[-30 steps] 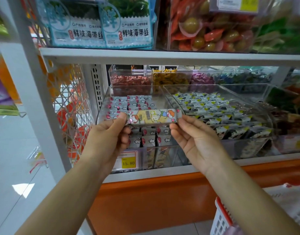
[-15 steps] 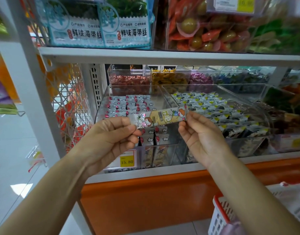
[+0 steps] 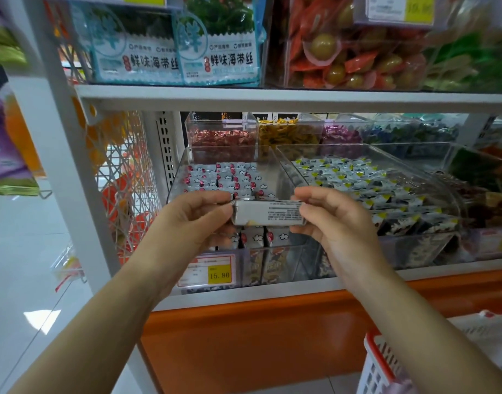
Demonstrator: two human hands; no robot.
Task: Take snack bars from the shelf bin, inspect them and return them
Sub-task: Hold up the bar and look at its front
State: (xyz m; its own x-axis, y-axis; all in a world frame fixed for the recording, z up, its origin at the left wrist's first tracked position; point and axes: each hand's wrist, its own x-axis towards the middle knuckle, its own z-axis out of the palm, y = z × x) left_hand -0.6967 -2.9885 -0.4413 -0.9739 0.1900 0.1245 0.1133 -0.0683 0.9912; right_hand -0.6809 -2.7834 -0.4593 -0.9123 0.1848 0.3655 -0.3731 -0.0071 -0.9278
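- Two hands hold one snack bar just in front of the shelf bin.
- Left hand pinches one end and right hand the other; the long axis runs along the bin's front wall.
- Bin lies directly beyond the bar, and both hands look equally near.

The snack bar has been turned over between the left hand and right hand: its silver, small-print back now faces up instead of the cartoon front.
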